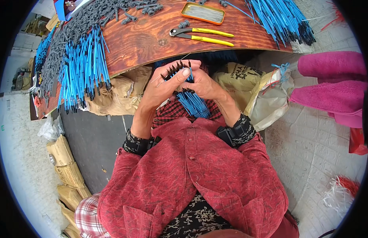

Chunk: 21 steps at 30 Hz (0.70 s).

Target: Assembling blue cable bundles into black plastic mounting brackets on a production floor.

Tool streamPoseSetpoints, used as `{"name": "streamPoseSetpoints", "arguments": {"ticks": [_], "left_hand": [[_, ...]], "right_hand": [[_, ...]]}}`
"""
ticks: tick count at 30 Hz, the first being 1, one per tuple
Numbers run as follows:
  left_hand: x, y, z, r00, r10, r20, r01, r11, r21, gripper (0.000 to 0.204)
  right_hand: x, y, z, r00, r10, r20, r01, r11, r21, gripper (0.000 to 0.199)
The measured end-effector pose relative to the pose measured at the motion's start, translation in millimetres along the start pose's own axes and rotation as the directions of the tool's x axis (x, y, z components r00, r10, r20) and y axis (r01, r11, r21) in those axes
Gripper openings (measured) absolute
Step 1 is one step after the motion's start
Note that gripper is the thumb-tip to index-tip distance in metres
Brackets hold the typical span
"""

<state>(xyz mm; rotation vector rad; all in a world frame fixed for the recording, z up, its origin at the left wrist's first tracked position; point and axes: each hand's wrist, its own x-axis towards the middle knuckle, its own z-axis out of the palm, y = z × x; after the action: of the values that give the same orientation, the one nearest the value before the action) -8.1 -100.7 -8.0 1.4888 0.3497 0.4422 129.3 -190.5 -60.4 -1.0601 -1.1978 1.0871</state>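
Just below the table's front edge my two hands are close together over my lap. My left hand (162,85) is closed round a bunch of thin blue rods with black tips (175,70), its thumb lying across them and the tips fanning out above the fingers. My right hand (206,84) is closed too, pinching a blue rod with a black tip (190,67) beside the bunch. A thin wire or needle (186,56) shows above the fingers. More blue rods (195,104) lie in my lap under the hands. Fingers hide the rods' middles.
On the wooden table (144,39) lie yellow-handled pincers (203,35), an orange-rimmed tin of thin metal pins (203,13), heaped dark grey fittings (86,20) and blue rods at left (82,67) and right (281,20). Sacks (267,95) and magenta cloth (330,81) are at right.
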Motion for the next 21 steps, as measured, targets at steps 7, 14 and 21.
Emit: {"name": "streamPoseSetpoints", "arguments": {"ticks": [7,14,21], "left_hand": [[-2,-15,-2,0.997,-0.069,-0.037,0.063,0.988,-0.143,0.033],[1,-30,-6,0.991,-0.001,-0.135,-0.009,0.997,-0.075,0.033],[4,-18,6,0.977,0.08,-0.198,-0.092,0.994,-0.051,0.043]], "right_hand": [[-2,1,-5,1.0,-0.026,0.012,0.028,0.963,-0.269,0.045],[-21,-16,-2,0.972,-0.108,-0.208,0.012,0.909,-0.418,0.028],[-23,-13,5,0.855,-0.204,-0.476,-0.067,0.868,-0.491,0.017]]}}
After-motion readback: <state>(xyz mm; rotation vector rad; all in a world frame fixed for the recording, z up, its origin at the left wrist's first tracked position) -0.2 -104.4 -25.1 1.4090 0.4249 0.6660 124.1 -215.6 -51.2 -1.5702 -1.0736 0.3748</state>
